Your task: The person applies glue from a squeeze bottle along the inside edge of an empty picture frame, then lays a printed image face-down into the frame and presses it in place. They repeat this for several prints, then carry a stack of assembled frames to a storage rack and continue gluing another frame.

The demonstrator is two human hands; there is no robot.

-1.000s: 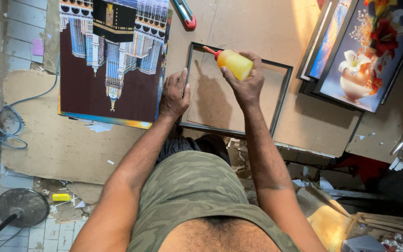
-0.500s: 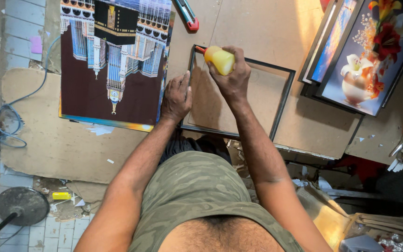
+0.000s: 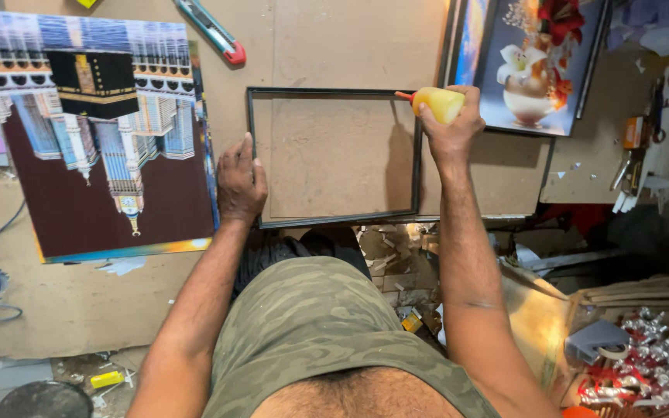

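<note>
Two bare hands are working over a brown board surface (image 3: pixel 334 46) in the head view. The right hand (image 3: pixel 452 128), in the upper middle-right of the frame, is closing its fingers around a yellow squeeze bottle (image 3: pixel 439 103); the bottle is lying tilted sideways in the fist, and its red nozzle is pointing left, sitting right at the upper right corner of a thin black frame (image 3: pixel 251 155). The left hand (image 3: pixel 240 182) is lying palm down, fingers loosely spread, gripping nothing; it is pressing on the left rail of that frame near its lower left corner. The frame is lying flat in the centre of the picture, a plain brown panel showing inside it.

At the upper left, a large print (image 3: pixel 102 139) of tall buildings and a dark cube-shaped structure is lying flat just beside the left hand, its picture appearing upside down. Above the frame, toward the top edge, a teal and red utility knife (image 3: pixel 212 29) is resting on the board. At the upper right, a framed picture of a vase with flowers (image 3: pixel 540 70) is lying just beside the right hand. At the bottom, the person's camouflage shirt (image 3: pixel 319 325) is filling the middle of the frame.
</note>
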